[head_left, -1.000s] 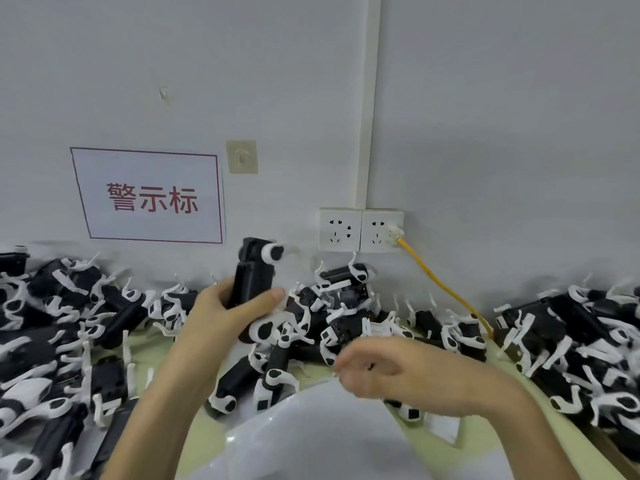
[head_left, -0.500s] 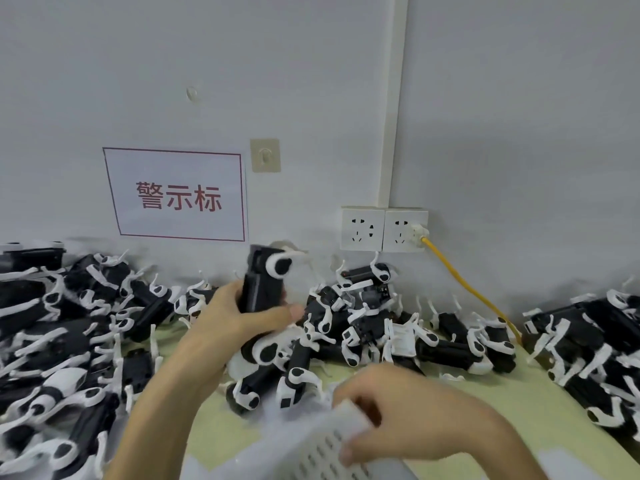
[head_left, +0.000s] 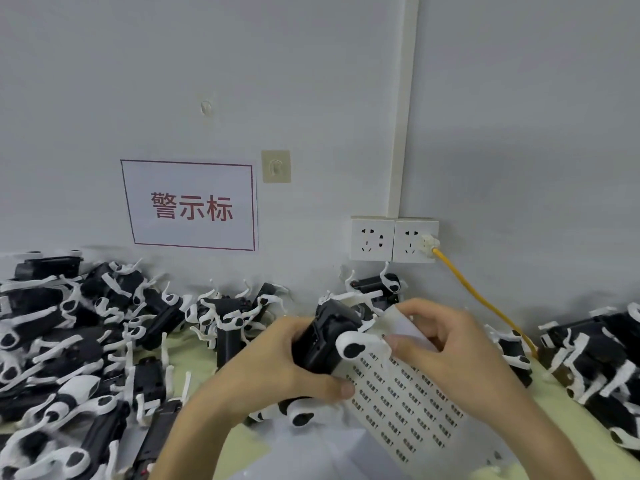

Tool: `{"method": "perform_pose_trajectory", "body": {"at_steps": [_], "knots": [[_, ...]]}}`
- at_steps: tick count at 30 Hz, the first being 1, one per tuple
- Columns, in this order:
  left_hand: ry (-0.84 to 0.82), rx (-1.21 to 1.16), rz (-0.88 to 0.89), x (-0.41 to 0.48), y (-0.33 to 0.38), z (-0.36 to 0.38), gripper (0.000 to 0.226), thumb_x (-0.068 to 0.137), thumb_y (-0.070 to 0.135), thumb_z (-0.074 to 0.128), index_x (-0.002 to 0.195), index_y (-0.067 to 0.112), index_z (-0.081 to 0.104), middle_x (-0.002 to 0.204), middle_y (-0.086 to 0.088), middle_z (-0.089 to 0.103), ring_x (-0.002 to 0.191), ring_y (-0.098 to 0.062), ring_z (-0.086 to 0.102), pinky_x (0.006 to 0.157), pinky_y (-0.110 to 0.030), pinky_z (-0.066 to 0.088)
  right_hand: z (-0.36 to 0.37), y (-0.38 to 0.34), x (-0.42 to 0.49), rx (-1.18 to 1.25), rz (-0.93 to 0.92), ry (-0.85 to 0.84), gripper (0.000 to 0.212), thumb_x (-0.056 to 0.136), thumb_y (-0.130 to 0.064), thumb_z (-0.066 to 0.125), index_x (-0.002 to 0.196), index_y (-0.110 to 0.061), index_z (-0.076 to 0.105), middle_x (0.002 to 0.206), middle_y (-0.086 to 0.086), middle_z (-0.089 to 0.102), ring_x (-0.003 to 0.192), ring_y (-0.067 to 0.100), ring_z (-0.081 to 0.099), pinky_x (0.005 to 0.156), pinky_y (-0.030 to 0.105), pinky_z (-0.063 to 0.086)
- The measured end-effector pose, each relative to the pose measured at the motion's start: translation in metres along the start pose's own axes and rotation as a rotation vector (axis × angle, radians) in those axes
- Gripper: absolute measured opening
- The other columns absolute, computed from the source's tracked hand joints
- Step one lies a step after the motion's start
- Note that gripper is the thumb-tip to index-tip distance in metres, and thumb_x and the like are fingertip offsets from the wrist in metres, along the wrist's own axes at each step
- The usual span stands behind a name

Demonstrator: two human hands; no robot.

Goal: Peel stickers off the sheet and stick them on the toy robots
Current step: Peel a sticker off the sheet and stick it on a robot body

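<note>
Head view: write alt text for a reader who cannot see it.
A person's left hand grips a black-and-white toy robot while the right hand pinches the top of a sticker sheet beside it. More toy robots lie heaped on the table along a grey wall with a red-lettered sign.

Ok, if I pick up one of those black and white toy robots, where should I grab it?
Take a toy robot round its black body, coming from the side, as the left hand does. That part is chunky and flat-sided. The white legs are thin, curved and stick out, so they would probably twist or snag.
</note>
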State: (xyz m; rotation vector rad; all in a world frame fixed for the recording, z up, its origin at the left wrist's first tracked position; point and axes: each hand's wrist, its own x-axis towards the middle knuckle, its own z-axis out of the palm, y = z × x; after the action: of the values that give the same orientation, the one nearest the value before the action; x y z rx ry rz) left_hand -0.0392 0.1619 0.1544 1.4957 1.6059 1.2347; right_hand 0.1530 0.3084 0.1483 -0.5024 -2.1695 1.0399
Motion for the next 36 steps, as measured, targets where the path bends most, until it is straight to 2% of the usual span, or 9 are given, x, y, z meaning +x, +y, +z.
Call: {"method": "perform_pose_trajectory", "body": {"at_steps": [2, 5, 11, 15, 21, 27, 30, 33, 36], "knots": [[0.035, 0.007, -0.006, 0.0, -0.001, 0.0, 0.032, 0.066, 0.023, 0.091, 0.095, 0.027, 0.077, 0.094, -0.004, 0.078, 0.089, -0.017, 0.076, 0.08, -0.033, 0.062, 0.001, -0.001, 0.001, 0.014, -0.036, 0.011, 0.022, 0.094, -0.028, 0.07, 0.097, -0.05, 0.067, 0.084, -0.01, 0.079, 0.07, 0.007, 0.075, 0.058, 0.015, 0.051], [0.159, 0.03, -0.007, 0.003, -0.003, 0.001, 0.032, 0.064, 0.023, 0.089, 0.092, 0.027, 0.075, 0.092, -0.007, 0.077, 0.087, -0.019, 0.077, 0.076, -0.031, 0.062, -0.001, -0.003, 0.001, 0.054, -0.038, -0.015, 0.031, 0.096, -0.027, 0.068, 0.103, -0.056, 0.062, 0.087, -0.009, 0.08, 0.073, 0.01, 0.076, 0.06, 0.017, 0.054], [0.371, -0.039, -0.037, 0.006, -0.006, -0.002, 0.033, 0.057, 0.022, 0.086, 0.085, 0.032, 0.074, 0.09, -0.002, 0.079, 0.083, -0.018, 0.077, 0.069, -0.02, 0.059, -0.014, 0.009, 0.002, -0.008, 0.047, -0.043, 0.02, 0.094, -0.029, 0.072, 0.105, -0.045, 0.068, 0.094, -0.008, 0.08, 0.084, 0.015, 0.077, 0.082, 0.046, 0.059], [0.386, -0.087, -0.071, 0.007, -0.006, -0.004, 0.031, 0.057, 0.02, 0.085, 0.085, 0.025, 0.074, 0.093, -0.003, 0.08, 0.088, -0.022, 0.077, 0.084, -0.037, 0.059, -0.021, 0.013, 0.002, -0.029, 0.054, 0.021, 0.014, 0.098, -0.024, 0.068, 0.102, -0.036, 0.073, 0.094, -0.005, 0.08, 0.086, 0.018, 0.077, 0.09, 0.057, 0.056], [0.448, -0.053, -0.09, 0.008, -0.004, -0.002, 0.03, 0.057, 0.031, 0.085, 0.082, 0.023, 0.072, 0.088, -0.002, 0.077, 0.082, -0.017, 0.075, 0.075, -0.028, 0.055, -0.021, 0.011, 0.002, -0.146, 0.037, 0.088, 0.024, 0.098, -0.024, 0.064, 0.102, -0.046, 0.071, 0.092, -0.014, 0.079, 0.082, 0.008, 0.073, 0.084, 0.048, 0.058], [0.427, -0.108, -0.042, 0.004, 0.001, -0.003, 0.034, 0.06, 0.029, 0.085, 0.093, 0.023, 0.078, 0.095, 0.002, 0.08, 0.088, -0.018, 0.077, 0.093, -0.043, 0.058, -0.03, 0.005, -0.002, -0.193, 0.039, 0.156, 0.033, 0.095, -0.02, 0.068, 0.096, -0.053, 0.07, 0.089, -0.021, 0.077, 0.082, -0.003, 0.071, 0.078, 0.032, 0.054], [0.528, 0.018, 0.005, -0.001, 0.004, -0.005, 0.038, 0.061, 0.033, 0.084, 0.097, 0.023, 0.076, 0.09, 0.003, 0.078, 0.081, -0.016, 0.075, 0.086, -0.035, 0.059, -0.029, 0.002, -0.004, -0.313, 0.043, 0.161, 0.029, 0.094, -0.023, 0.067, 0.097, -0.052, 0.071, 0.09, -0.029, 0.073, 0.089, -0.008, 0.068, 0.082, 0.031, 0.055], [0.304, 0.218, 0.187, -0.011, 0.014, -0.004, 0.04, 0.064, 0.036, 0.086, 0.101, 0.039, 0.071, 0.086, 0.006, 0.073, 0.074, -0.01, 0.07, 0.069, -0.016, 0.055, -0.018, -0.005, -0.006, -0.438, 0.017, 0.056, 0.026, 0.097, -0.023, 0.065, 0.099, -0.049, 0.07, 0.094, -0.029, 0.072, 0.094, -0.009, 0.065, 0.088, 0.029, 0.054], [0.084, 0.417, 0.301, -0.009, 0.018, 0.011, 0.04, 0.07, 0.02, 0.084, 0.092, 0.046, 0.063, 0.082, 0.016, 0.066, 0.066, -0.003, 0.062, 0.059, -0.014, 0.047, -0.003, -0.014, -0.008, -0.388, -0.03, -0.098, 0.028, 0.096, -0.027, 0.06, 0.113, -0.045, 0.071, 0.1, -0.025, 0.074, 0.098, -0.006, 0.067, 0.091, 0.031, 0.055]]}}
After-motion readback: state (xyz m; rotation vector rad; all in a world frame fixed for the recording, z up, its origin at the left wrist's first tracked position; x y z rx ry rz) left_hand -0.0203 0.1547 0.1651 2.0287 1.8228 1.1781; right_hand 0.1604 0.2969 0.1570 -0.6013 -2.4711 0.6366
